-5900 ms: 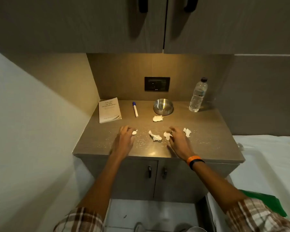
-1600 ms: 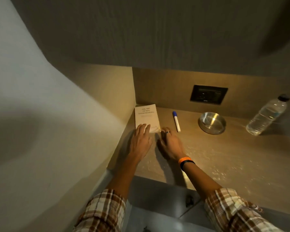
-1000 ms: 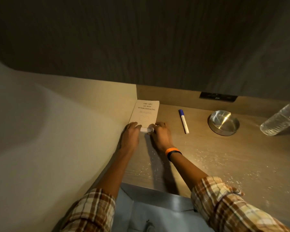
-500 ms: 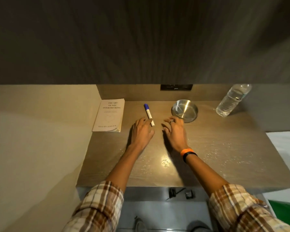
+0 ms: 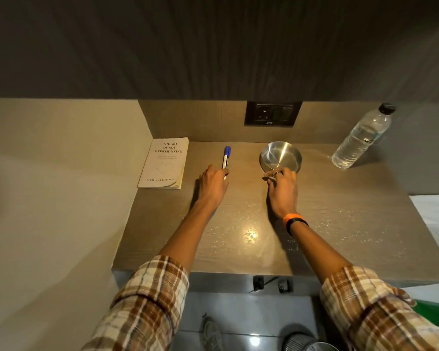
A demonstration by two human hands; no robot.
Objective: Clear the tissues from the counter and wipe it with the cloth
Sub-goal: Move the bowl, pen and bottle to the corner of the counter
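Observation:
The brown counter (image 5: 340,224) carries fine white specks and a glare spot, and no tissue shows on it. My left hand (image 5: 213,184) lies palm down, its fingers curled over the near end of a blue-capped white marker (image 5: 226,158). My right hand (image 5: 281,187) rests to the right, fingers bent against the near rim of a steel bowl (image 5: 280,155). Whether it grips the rim is unclear. A green cloth (image 5: 436,312) peeks in at the lower right, on the white bed.
A paperback book (image 5: 165,163) lies at the counter's back left against the wall. A water bottle (image 5: 360,138) stands at the back right, a socket plate (image 5: 273,114) on the back wall. A ribbed bin (image 5: 304,342) and a shoe (image 5: 212,335) are on the floor.
The tissues seen earlier have gone from the counter. My hands left the book and moved right: the left onto the marker's end, the right up to the bowl's rim.

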